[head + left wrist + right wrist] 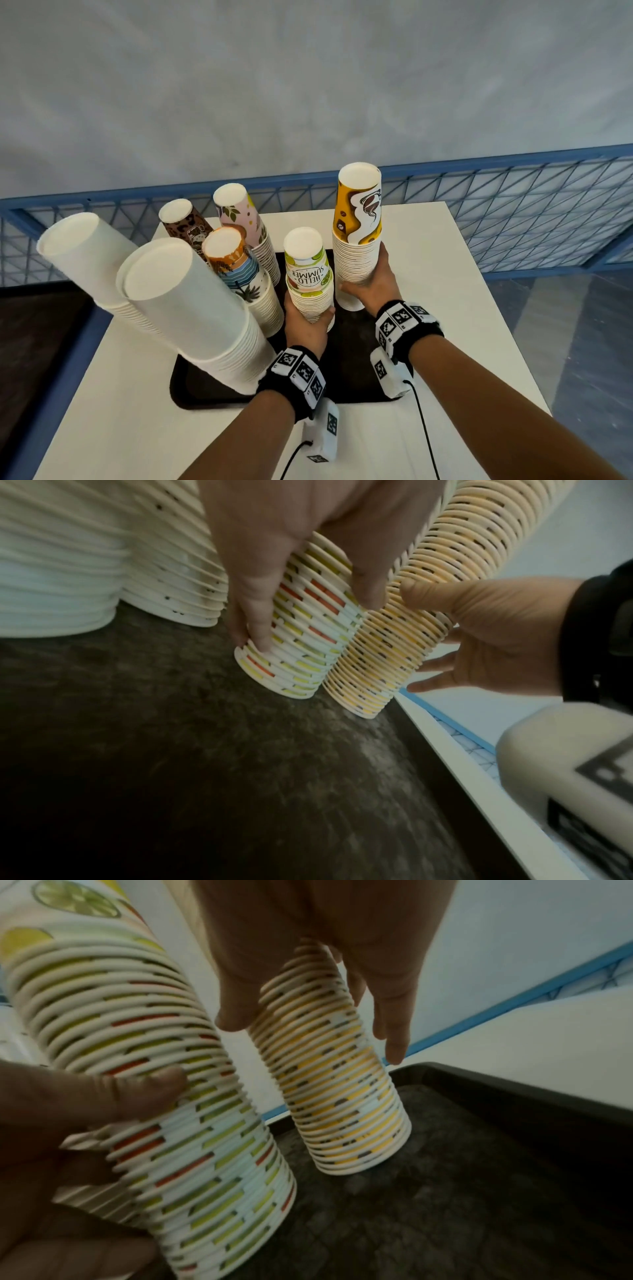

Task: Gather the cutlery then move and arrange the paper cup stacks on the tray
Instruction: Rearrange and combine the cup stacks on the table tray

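Arranging the stacks is the step in hand: the left hand [306, 325] has its fingers [255, 620] curled round the lime stack [308, 274], and the right hand [371, 279] fingers [394, 1031] wrap the yellow stack [359, 233], both stacks side by side on the tray [356, 342] toward its far right. Five more stacks crowd the left. No cutlery shows. Next, I judge, each base must sit flat before the fingers loosen, since the tall stacks could tip
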Available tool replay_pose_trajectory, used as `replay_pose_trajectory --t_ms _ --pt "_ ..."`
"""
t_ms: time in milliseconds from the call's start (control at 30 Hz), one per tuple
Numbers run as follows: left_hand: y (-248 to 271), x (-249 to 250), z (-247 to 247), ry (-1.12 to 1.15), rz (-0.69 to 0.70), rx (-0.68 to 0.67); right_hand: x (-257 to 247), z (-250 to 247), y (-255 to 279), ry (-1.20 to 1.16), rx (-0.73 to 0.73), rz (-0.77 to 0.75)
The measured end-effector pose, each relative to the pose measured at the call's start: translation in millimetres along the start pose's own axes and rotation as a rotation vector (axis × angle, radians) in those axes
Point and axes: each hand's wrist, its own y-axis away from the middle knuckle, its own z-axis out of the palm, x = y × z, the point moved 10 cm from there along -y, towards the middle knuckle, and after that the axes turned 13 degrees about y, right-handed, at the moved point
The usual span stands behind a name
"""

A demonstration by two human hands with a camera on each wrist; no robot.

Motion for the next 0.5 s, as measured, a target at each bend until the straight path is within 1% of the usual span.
replay_pose_trajectory --t_ms 100,300,500 --pt "-12.0 0.7 6.6 -0.011 -0.014 -0.008 6.7 3.5 -3.2 -0.006 -0.002 0.023" --pt "-34.0 3.0 23.8 -0.001 -0.03 -0.015 14.7 -6.0 -17.9 -0.041 0.064 0.037" --pt "-54.0 2.4 40.3 -0.023 -0.06 -0.035 25.8 -10.2 -26.3 -0.038 0.084 -0.006"
